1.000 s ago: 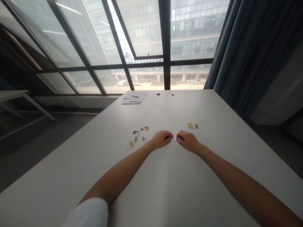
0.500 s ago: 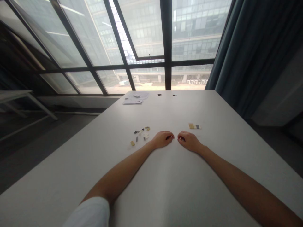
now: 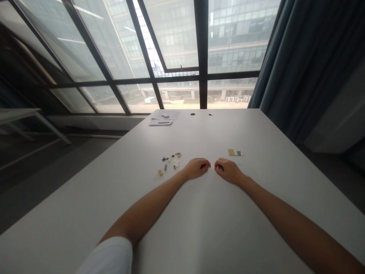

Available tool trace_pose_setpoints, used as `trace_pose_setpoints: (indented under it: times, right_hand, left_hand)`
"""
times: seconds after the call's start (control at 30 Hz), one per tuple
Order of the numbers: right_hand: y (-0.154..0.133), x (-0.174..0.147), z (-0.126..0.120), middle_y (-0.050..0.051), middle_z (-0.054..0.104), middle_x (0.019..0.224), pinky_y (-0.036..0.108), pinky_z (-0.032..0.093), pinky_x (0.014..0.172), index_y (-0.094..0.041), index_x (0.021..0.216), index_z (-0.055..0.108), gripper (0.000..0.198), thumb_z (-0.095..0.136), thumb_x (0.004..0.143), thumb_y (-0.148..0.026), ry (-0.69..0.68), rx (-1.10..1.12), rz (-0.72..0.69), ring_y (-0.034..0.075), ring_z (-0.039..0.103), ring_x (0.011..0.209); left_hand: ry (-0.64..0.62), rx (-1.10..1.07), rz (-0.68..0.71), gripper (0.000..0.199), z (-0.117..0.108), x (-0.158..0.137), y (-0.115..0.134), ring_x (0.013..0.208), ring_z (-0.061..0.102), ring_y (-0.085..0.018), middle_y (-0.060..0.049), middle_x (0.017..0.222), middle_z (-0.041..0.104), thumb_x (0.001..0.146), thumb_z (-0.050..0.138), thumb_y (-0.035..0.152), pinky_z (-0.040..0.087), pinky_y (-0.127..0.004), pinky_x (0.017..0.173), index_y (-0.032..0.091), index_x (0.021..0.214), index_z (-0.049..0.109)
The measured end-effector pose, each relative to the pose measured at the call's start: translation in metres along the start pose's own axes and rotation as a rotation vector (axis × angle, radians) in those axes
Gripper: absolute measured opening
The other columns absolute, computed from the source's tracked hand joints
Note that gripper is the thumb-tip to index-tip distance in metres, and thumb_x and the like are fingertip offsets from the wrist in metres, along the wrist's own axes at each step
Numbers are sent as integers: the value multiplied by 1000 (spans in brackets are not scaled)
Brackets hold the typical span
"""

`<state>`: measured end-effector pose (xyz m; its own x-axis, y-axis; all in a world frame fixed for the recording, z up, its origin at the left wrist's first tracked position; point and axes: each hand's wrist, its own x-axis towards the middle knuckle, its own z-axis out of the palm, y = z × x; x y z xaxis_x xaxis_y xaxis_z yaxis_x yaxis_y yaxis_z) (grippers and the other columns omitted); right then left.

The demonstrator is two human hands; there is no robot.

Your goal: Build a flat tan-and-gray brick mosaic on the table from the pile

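Note:
My left hand (image 3: 197,168) rests on the white table (image 3: 205,217), its fingers curled and closed, with nothing visible in them. Facing it across a small gap is my right hand (image 3: 228,170), curled and closed the same way, also with nothing to be seen in it. Left of my left hand lie several small loose pieces that look like toy bricks, among them a tan piece (image 3: 160,173), a grey piece (image 3: 165,167) and a white piece (image 3: 176,164). Beyond my right hand lies a flat strip (image 3: 235,152) in tan, white and grey.
White papers (image 3: 161,122) with small items on them lie at the table's far left corner. Two round dark holes, one being the larger hole (image 3: 192,114), sit near the far edge. A blue curtain (image 3: 273,76) hangs at the right; another table (image 3: 18,114) stands left.
The view has shifted very slightly. Both hands and the pieces on the table stay where they were.

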<state>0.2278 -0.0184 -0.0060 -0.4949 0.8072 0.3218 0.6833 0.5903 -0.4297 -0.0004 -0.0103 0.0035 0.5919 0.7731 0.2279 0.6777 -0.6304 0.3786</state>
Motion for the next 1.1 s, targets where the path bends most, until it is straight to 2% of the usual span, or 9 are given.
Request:
trace_pose_setpoints:
  times: [1.1]
  right_hand:
    - [3,0,3,0,61,82,25,36,70,-20,86,65,7,59,88,-22,3,-10,-15,14,54,75]
  left_hand:
    - [-29,18,-20,27,-5,0,6,90,66,-17,-3,101,75,89,51,23,48,-25,85,23,104,73]
